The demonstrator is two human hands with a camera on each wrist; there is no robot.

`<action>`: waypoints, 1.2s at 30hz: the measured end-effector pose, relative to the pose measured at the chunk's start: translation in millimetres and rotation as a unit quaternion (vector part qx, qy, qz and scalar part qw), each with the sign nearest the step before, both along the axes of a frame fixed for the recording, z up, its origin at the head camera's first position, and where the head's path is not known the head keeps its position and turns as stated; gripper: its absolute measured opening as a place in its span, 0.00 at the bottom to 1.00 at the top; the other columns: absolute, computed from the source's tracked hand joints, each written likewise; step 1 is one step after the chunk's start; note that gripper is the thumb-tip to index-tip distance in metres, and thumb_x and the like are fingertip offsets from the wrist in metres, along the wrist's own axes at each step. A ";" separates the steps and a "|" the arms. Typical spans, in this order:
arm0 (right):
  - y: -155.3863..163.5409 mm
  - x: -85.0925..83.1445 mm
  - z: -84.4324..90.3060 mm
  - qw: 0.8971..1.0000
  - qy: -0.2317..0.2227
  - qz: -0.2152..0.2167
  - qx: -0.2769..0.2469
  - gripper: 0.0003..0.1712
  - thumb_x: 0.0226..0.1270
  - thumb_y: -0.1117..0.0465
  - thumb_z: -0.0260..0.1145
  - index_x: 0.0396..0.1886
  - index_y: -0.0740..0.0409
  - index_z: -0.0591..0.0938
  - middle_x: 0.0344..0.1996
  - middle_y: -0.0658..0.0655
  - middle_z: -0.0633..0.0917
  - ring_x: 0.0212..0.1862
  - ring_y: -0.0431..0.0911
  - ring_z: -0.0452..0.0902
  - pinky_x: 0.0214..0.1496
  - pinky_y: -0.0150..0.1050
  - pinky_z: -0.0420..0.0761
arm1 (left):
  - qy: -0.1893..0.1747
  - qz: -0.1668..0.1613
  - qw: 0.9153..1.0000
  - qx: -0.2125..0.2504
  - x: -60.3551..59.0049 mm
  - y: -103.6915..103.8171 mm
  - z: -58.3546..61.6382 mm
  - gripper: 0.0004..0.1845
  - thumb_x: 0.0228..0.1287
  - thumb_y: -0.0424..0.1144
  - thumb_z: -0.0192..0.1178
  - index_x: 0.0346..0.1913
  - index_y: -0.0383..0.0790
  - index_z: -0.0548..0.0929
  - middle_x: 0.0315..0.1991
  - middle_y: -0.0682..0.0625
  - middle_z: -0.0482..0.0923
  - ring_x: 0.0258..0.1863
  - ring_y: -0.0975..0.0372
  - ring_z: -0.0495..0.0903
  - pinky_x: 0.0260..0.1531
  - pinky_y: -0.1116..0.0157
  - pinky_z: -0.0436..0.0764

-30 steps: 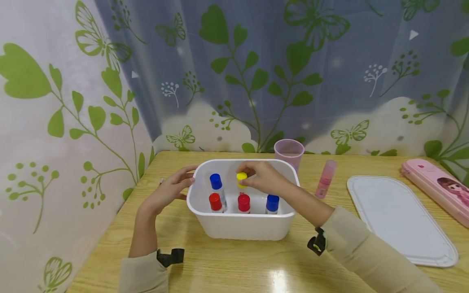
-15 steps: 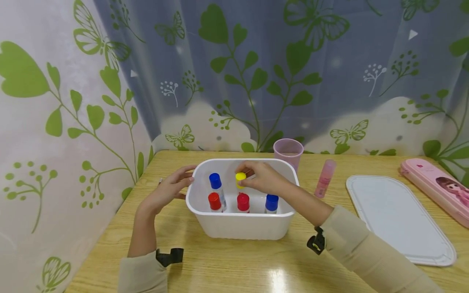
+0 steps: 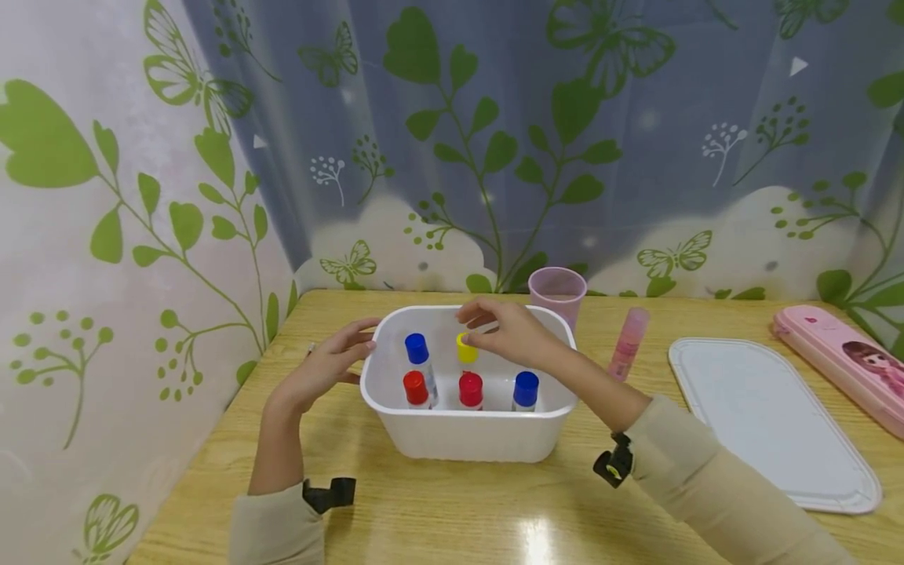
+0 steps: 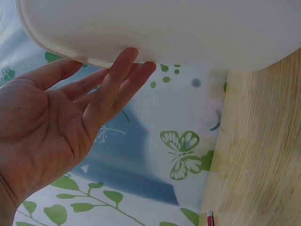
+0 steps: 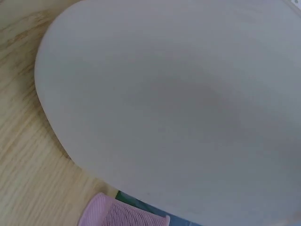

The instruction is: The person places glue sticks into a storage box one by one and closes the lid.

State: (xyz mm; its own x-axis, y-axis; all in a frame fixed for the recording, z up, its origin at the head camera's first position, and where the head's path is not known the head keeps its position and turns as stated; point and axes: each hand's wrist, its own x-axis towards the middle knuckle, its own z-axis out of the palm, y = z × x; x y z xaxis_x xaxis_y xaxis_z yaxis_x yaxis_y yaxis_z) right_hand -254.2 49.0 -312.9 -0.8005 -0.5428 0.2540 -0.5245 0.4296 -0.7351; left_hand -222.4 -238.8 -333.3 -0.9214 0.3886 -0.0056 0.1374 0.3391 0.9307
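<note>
Head view is showing the right hand (image 3: pixel 512 336) pinching the yellow-capped bottle (image 3: pixel 466 350) in the white tub (image 3: pixel 466 431); it should be lowering it straight while the left hand (image 3: pixel 326 367), fingers flat, is steadying the tub.

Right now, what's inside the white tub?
Inside the white tub stand five capped bottles: two red caps, two blue caps and one yellow cap, which the right hand touches. The near wall hides their lower parts.

Beige long sleeves (image 3: pixel 713 486), black camera mounts (image 3: pixel 611 464) at both wrists.
</note>
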 end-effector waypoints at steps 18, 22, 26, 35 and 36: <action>116.9 11.1 46.9 0.992 0.030 -0.118 -0.025 0.19 0.66 0.61 0.61 0.53 0.65 0.74 0.49 0.63 0.78 0.51 0.52 0.73 0.51 0.48 0.72 | -0.006 0.004 1.000 -0.003 -1.6 0.5 0.5 0.28 0.72 0.44 0.45 0.69 0.38 0.55 0.62 0.35 0.60 0.57 0.45 0.66 0.43 0.52 0.76; 148.2 14.0 44.2 0.986 0.044 -0.162 -0.004 0.20 0.66 0.56 0.60 0.54 0.63 0.75 0.50 0.62 0.78 0.49 0.44 0.73 0.48 0.39 0.73 | -0.004 0.001 1.000 -0.004 -1.5 0.6 -0.4 0.28 0.72 0.45 0.45 0.69 0.38 0.55 0.62 0.34 0.61 0.57 0.45 0.67 0.44 0.52 0.76; 173.3 13.9 34.9 0.979 0.063 -0.194 0.014 0.20 0.67 0.56 0.60 0.53 0.64 0.75 0.48 0.64 0.78 0.45 0.37 0.72 0.41 0.28 0.71 | -0.005 0.000 1.000 -0.003 -1.2 0.7 -0.5 0.28 0.72 0.44 0.45 0.69 0.38 0.55 0.62 0.34 0.61 0.57 0.45 0.66 0.44 0.52 0.76; 197.4 8.5 -2.6 0.977 0.031 -0.208 0.045 0.25 0.68 0.53 0.57 0.54 0.68 0.72 0.49 0.69 0.76 0.51 0.62 0.71 0.46 0.55 0.72 | -0.004 0.000 1.000 -0.003 0.3 0.8 0.6 0.28 0.72 0.45 0.45 0.69 0.38 0.56 0.62 0.34 0.61 0.57 0.45 0.67 0.44 0.52 0.75; 197.9 8.0 -7.8 0.977 0.025 -0.206 0.046 0.25 0.69 0.53 0.57 0.55 0.69 0.71 0.49 0.70 0.76 0.51 0.63 0.70 0.46 0.57 0.71 | -0.004 0.000 1.000 -0.002 0.4 0.9 0.5 0.28 0.72 0.45 0.46 0.69 0.38 0.56 0.62 0.35 0.61 0.57 0.45 0.67 0.44 0.52 0.75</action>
